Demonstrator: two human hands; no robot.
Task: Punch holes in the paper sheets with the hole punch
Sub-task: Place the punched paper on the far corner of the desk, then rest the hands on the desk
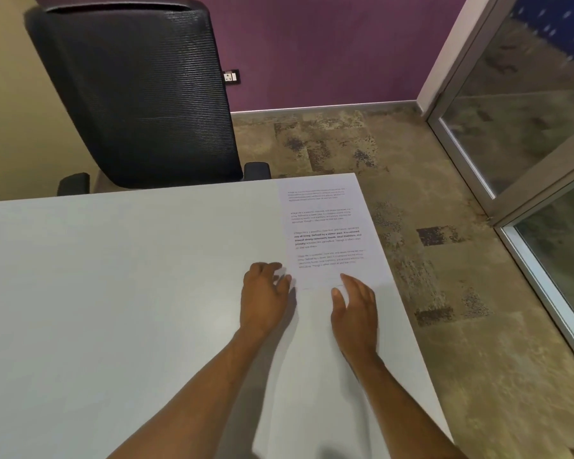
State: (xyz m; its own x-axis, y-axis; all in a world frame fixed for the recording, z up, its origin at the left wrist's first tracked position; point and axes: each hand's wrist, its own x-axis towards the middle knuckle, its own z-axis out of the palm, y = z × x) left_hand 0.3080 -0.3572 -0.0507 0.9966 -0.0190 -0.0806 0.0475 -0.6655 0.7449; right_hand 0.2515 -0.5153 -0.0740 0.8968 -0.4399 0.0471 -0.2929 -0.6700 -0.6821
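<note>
2 hands over the counter (pixel 113 293): left hand (pixel 265 293) and right hand (pixel 357 309), fingers loosely spread, gripping nothing, at 6 o'clock of 1 visible printed paper sheet (pixel 328 233); 1 black chair (pixel 136 94) at 11 o'clock.

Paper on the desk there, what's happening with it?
A person is reaching both bare hands to a printed paper sheet lying at the right end of a grey table. The left hand touches its near left corner; the right hand rests on its near edge. No hole punch is visible.
</note>
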